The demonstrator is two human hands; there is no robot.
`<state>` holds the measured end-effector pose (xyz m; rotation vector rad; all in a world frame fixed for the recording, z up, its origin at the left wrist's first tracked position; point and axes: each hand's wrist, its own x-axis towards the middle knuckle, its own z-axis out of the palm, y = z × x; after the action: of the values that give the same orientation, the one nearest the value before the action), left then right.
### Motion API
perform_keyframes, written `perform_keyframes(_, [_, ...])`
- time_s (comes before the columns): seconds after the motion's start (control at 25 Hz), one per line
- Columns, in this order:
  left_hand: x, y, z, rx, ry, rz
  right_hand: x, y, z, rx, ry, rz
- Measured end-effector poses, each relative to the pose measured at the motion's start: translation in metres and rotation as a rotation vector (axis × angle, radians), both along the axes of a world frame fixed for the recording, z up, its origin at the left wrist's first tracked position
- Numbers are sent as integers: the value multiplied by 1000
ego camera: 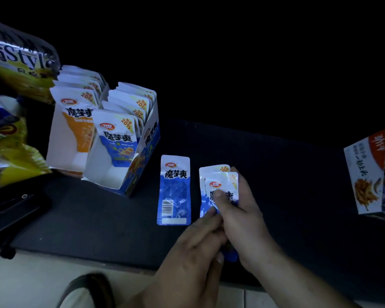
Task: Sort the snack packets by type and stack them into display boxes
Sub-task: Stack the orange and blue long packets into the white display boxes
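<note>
Both hands on the held packets (pixel 220 183). Their lower ends are hidden behind fingers, so the count is unclear; at least two. Right hand (pixel 242 221) wraps them from the right, thumb flat on the front. Left hand (pixel 193 250) pinches the lower left edge. They're right of the blue display box (pixel 129 152); can't tell if they touch the worktop (pixel 98 218). Loose packet (pixel 174 190) lies flat between box and stack. Orange display box (pixel 69 134) is just left of the blue one.
</note>
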<state>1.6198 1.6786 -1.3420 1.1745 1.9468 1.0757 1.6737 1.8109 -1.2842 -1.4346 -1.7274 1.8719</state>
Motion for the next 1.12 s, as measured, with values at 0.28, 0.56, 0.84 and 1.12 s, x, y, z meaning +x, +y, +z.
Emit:
perform_keyframes(0.28, [-66,3,11,-432,573,459,2,4,2,86,-87,13])
perform_keyframes(0.56, [-45,-7,21,8,190,451,-2,9,-1,104,-97,-79])
perform_keyframes(0.84, [3,-5,14,-3,198,227,-12,-5,-4,-21,42,-121])
perform_keyframes(1.12, [-14,-3,61,204,-233,489,-15,-12,30,-51,151,-13])
